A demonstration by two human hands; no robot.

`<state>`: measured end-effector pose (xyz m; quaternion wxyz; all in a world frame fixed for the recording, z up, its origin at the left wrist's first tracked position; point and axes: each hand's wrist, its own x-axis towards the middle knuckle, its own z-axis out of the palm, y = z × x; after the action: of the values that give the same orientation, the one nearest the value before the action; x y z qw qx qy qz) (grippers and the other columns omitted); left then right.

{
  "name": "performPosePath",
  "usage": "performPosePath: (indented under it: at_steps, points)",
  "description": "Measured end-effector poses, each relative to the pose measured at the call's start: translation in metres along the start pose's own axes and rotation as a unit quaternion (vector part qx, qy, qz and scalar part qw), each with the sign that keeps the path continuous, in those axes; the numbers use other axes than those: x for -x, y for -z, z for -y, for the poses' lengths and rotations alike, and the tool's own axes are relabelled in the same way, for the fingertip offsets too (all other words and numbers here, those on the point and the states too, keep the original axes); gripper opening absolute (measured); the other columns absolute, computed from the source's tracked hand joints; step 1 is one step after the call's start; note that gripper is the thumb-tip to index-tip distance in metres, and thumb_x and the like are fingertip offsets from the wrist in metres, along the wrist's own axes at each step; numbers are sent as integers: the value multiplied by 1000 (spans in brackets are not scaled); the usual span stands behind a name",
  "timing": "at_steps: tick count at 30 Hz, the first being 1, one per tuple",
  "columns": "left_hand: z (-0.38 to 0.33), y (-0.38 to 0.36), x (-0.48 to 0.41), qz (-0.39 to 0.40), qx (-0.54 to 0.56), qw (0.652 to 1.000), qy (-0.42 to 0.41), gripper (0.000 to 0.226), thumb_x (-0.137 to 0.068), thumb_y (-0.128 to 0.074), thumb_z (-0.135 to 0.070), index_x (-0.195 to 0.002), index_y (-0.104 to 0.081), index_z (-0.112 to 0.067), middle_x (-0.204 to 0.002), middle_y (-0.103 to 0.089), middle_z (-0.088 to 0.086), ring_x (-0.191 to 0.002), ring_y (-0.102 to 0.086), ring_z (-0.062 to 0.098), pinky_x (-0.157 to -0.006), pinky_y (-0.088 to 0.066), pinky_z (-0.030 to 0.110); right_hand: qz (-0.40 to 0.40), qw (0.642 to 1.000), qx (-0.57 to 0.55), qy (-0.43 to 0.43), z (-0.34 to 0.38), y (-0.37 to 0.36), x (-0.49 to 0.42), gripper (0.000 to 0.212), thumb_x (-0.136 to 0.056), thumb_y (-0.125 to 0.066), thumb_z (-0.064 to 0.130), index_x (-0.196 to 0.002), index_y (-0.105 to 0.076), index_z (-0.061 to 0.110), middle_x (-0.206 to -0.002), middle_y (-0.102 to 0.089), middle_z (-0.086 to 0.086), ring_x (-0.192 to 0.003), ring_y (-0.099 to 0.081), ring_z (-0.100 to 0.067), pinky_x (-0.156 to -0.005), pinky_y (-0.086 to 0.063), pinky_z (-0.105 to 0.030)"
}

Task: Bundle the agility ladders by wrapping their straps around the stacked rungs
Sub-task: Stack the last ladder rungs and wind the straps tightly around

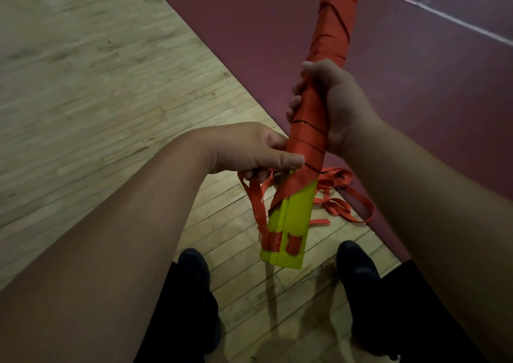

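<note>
A person is standing on a pale wooden strip floor [111,85], which is meeting a dark maroon painted area [249,29] along a diagonal edge; a thin white line [444,15] is crossing the maroon part at the upper right. Both hands are holding the stacked rungs [288,223], a yellow-green bundle tilting up and away above the floor. Its lower end is hanging between two dark shoes [194,268]. The red strap [330,23] is covering most of the bundle in slanting turns, leaving the lower end bare. The right hand [333,104] is gripping the wrapped middle, fingers curling round it. The left hand [249,148] is pinching the strap just below, thumb pressing against the wraps. The loose strap [336,196] is trailing in loops on the floor behind the bundle.
</note>
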<state>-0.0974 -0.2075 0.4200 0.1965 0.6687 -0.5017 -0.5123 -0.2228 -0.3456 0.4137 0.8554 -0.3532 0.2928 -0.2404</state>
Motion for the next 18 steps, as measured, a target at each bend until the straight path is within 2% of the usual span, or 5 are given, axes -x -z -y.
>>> performPosePath:
  at_steps: [5, 8, 10, 13, 18]
  points:
    - [0, -3, -8, -40, -147, 987, 56, 33, -102, -65, -58, -97, -78, -28, -86, -81, -9, -66, -67, 7, -65, -51, 26, -102, 984, 131, 68, -7, 5, -6, 36, -94, -80, 21, -122, -60, 11, -91, -70, -9, -72, -69, -23, -70, -65, -43]
    - [1, -8, -14, -73, -241, 966, 65, 35, -106, -60, -58, -96, -76, -29, -85, -80, -11, -68, -72, 2, -68, -56, 31, -130, 965, 204, 99, -12, 8, -13, 37, -93, -81, 25, -120, -57, 18, -107, -72, -14, -90, -76, -32, -79, -68, -50]
    - [1, -10, -17, -86, -269, 956, 74, 35, -106, -58, -57, -97, -75, -28, -91, -80, -6, -78, -76, 10, -75, -62, 36, -153, 955, 231, 110, -13, 9, -17, 38, -90, -81, 27, -117, -56, 21, -117, -72, -16, -102, -76, -37, -85, -66, -56]
    - [0, -17, -17, -85, -264, 956, 93, 39, -97, -64, -68, -102, -75, -31, -97, -78, -6, -88, -74, 16, -82, -64, 41, -155, 953, 243, 99, -13, 9, -21, 39, -91, -77, 25, -121, -53, 23, -120, -69, -12, -105, -73, -33, -87, -65, -53]
    - [5, -31, -27, -151, -332, 925, 109, 60, -77, -70, -89, -92, -74, -31, -85, -73, -4, -81, -69, 16, -80, -63, 41, -163, 955, 237, 78, -15, 6, -21, 50, -89, -75, 21, -133, -50, 18, -121, -65, -11, -105, -69, -30, -86, -64, -49]
